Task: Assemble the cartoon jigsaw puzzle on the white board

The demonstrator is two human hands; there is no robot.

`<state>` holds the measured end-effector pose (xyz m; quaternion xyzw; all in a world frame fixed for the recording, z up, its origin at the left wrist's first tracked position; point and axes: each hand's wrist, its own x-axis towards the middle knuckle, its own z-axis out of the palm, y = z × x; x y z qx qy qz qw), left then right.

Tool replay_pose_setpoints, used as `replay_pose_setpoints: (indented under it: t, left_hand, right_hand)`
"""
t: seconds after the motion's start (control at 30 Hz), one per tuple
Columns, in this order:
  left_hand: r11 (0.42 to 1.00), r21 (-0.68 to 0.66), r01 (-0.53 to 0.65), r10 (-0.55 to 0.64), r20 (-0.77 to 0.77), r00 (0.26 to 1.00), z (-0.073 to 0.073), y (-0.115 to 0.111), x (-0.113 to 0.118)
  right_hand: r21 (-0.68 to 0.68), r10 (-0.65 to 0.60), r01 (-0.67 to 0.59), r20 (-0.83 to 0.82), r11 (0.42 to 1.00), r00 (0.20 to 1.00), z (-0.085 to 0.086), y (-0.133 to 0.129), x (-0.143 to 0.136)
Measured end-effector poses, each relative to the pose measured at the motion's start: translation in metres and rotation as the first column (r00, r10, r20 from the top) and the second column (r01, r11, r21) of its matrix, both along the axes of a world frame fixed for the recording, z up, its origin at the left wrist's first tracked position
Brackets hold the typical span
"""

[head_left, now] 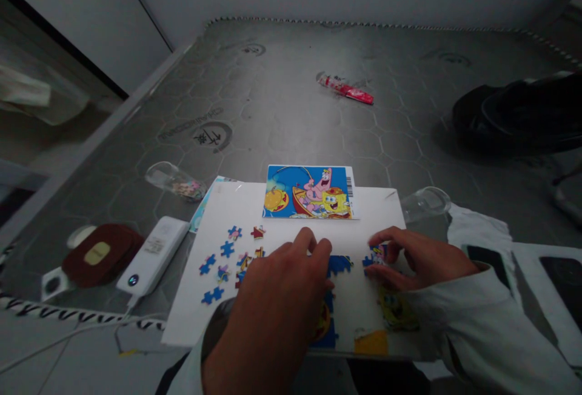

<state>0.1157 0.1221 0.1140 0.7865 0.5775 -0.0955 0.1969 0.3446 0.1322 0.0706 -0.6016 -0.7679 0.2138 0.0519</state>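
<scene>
Between the thumb and fingers of my right hand (411, 258) is a small joined puzzle section (376, 255), held at the right of the white board (364, 201). My left hand (286, 280) lies over the middle of the board, its fingers bent and pointing down beside a blue puzzle strip (340, 263); what its fingertips hold, if anything, is hidden. Part of a blue section with a burger (328, 322) shows beneath it. Loose blue pieces (227, 249) lie on the left. A yellow character section (398, 310) is partly under my right wrist. The picture card (311, 192) lies at the board's top.
A clear cup with small bits (175, 182), a white power bank (152, 255) and a brown case (103, 254) are at the left. Another clear cup (425, 203) and a phone (564, 280) sit right. Farther back are a red wrapper (348, 89) and a black bag (518, 116).
</scene>
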Motion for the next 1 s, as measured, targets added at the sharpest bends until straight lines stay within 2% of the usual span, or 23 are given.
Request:
replay_pose_setpoints:
  t: [0.13, 0.27, 0.53, 0.7, 0.83, 1.0]
  left_hand:
    - [1.000, 0.003, 0.025, -0.025, 0.002, 1.000, 0.000, 0.001, 0.000]
    - [0.995, 0.079, 0.058, -0.058, 0.000, 0.998, -0.005, -0.002, -0.001]
    - [0.986, 0.134, 0.095, -0.096, 0.004, 0.995, -0.006, -0.003, -0.002]
    - [0.986, 0.145, 0.086, -0.095, 0.057, 0.994, -0.009, 0.000, -0.001]
    - [0.994, 0.101, 0.043, -0.055, 0.110, 0.992, -0.016, 0.004, 0.000]
    - [0.998, 0.054, -0.038, 0.029, 0.159, 0.987, -0.020, 0.006, 0.001]
  right_hand:
    - [-0.004, 0.022, -0.022, -0.012, 1.000, 1.000, -0.003, 0.001, 0.001]
    - [0.011, 0.069, -0.069, -0.008, 0.998, 0.998, -0.003, 0.002, -0.002]
    - [0.034, 0.074, -0.076, 0.037, 0.997, 0.997, -0.004, 0.003, -0.002]
    - [-0.085, 0.208, -0.212, -0.046, 0.974, 0.977, -0.013, 0.011, -0.007]
    - [-0.004, 0.156, -0.156, 0.028, 0.988, 0.987, -0.015, 0.009, -0.023]
    - [-0.043, 0.152, -0.150, 0.052, 0.988, 0.987, -0.011, 0.007, -0.033]
